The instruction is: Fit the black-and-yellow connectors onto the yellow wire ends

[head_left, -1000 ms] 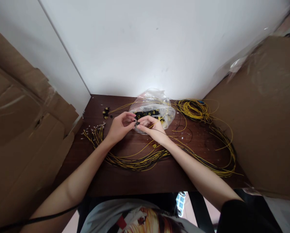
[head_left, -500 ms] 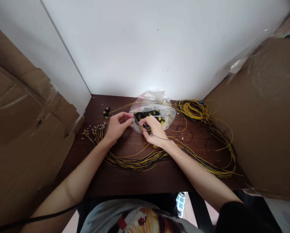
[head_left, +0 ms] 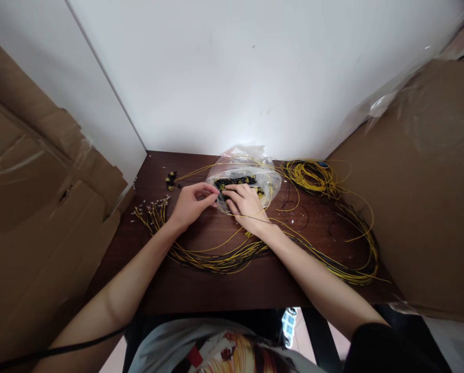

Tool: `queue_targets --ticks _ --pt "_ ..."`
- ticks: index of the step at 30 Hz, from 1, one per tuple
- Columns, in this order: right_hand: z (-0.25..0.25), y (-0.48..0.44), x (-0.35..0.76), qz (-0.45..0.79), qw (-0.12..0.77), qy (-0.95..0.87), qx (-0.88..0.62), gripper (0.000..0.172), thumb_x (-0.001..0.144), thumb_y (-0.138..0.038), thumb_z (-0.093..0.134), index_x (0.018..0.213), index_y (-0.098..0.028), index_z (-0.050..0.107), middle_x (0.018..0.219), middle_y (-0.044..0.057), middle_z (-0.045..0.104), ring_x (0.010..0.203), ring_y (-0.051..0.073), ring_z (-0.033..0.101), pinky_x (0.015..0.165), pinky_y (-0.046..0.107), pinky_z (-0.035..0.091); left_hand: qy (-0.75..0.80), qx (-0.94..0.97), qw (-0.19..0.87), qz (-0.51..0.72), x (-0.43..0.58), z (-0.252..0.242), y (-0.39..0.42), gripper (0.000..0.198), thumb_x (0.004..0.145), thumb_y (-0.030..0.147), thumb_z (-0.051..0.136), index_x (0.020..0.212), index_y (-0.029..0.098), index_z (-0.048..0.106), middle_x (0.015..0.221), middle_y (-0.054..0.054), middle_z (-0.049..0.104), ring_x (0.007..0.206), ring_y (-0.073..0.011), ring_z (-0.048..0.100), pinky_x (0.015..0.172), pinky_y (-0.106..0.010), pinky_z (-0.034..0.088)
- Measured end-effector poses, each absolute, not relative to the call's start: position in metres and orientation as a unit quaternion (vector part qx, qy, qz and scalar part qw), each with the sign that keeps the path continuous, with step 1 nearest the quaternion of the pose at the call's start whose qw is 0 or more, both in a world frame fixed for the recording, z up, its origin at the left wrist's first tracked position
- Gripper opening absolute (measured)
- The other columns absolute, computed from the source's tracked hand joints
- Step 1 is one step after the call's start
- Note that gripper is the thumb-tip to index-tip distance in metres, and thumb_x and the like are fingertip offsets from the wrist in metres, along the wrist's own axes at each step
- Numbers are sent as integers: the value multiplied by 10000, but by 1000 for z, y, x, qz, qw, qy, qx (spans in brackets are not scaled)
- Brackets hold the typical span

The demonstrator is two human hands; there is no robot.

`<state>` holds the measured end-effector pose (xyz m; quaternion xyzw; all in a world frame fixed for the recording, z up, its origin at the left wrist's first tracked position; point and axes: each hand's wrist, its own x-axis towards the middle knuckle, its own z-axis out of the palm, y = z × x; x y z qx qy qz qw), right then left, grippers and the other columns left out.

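In the head view, my left hand [head_left: 190,206] is closed in a pinch, thumb against forefinger, at the left edge of a clear plastic bag [head_left: 237,155]. What sits between those fingertips is too small to make out. My right hand [head_left: 249,208] lies over the front of the bag with its fingers stretched out and slightly apart. Under and beside its fingertips are small black and yellow parts [head_left: 235,181], several of them in the bag. Thin yellow and black wires pass by the right wrist.
A bundle of yellow and black wires [head_left: 220,263] curves across the dark wooden table [head_left: 216,295]. A coiled wire bundle [head_left: 312,176] lies at the back right. Small black-yellow pieces [head_left: 170,180] sit back left. Cardboard [head_left: 414,197] stands on both sides, a white wall [head_left: 232,83] behind.
My right hand's fingers have gone from a curled pinch to stretched out over the bag. My left hand has shifted slightly right, still pinched.
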<state>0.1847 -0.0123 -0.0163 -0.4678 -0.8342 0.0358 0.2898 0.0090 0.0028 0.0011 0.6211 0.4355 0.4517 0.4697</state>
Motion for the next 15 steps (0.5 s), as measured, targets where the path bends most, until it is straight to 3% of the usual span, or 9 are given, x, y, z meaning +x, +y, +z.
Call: queue_targets --ticks 9,15 --pt "-16 -13 185 34 299 -826 -476 218 876 -200 451 1009 -188 623 1035 78 575 999 216 463 876 375 365 430 625 473 448 10 1 3 168 697 280 661 774 131 650 741 -24 648 592 -134 625 627 -255 513" --pt "-17 -11 185 46 307 -831 -461 238 863 -146 440 1006 -174 628 1132 84 575 1102 214 443 948 374 335 431 622 483 441 10 1 3 177 706 269 656 790 114 640 724 -22 636 596 -127 624 626 -238 508"
